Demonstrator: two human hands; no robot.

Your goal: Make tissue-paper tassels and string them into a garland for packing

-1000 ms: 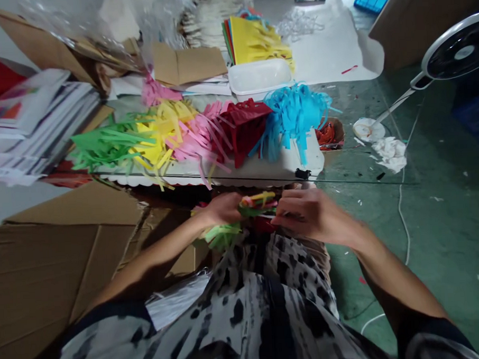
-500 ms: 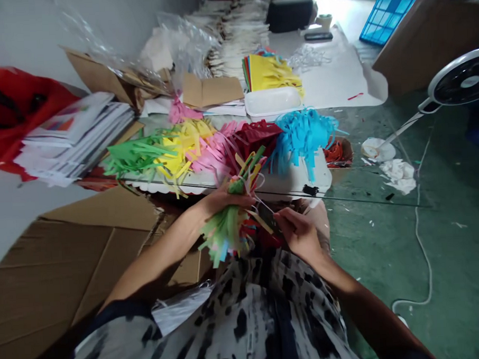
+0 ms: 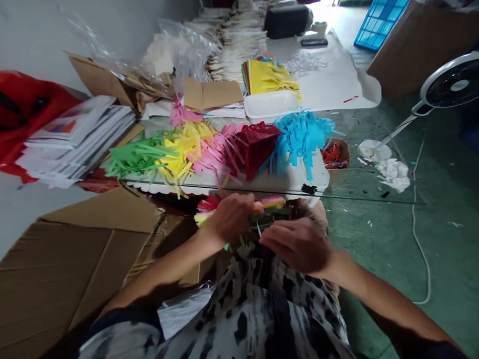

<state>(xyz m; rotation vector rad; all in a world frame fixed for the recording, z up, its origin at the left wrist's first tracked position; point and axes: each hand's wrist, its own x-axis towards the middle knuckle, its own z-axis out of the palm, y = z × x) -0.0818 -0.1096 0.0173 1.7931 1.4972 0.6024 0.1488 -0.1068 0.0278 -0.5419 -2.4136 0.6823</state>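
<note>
My left hand is closed round a bundle of coloured paper strips, a paper tassel, above my lap. Its rolled pink and yellow end sticks out to the right of the hand, and red and pale fringe shows at the left. The hand covers its middle. My right hand, fingers pinched, is just right of and below the bundle, on a thin white string that runs up to the tassel. On the table edge beyond lie fringed paper piles: green, yellow, pink, dark red and blue.
Behind the fringes stand a white plastic tray and a stack of yellow-topped fringed sheets. Papers and a red bag are at the left. A fan stands at the right. Cardboard leans beside my left arm.
My left hand has turned the tassel from hanging upright to lying sideways, its rolled end now pointing right. My right hand has moved slightly lower, still at the string.
</note>
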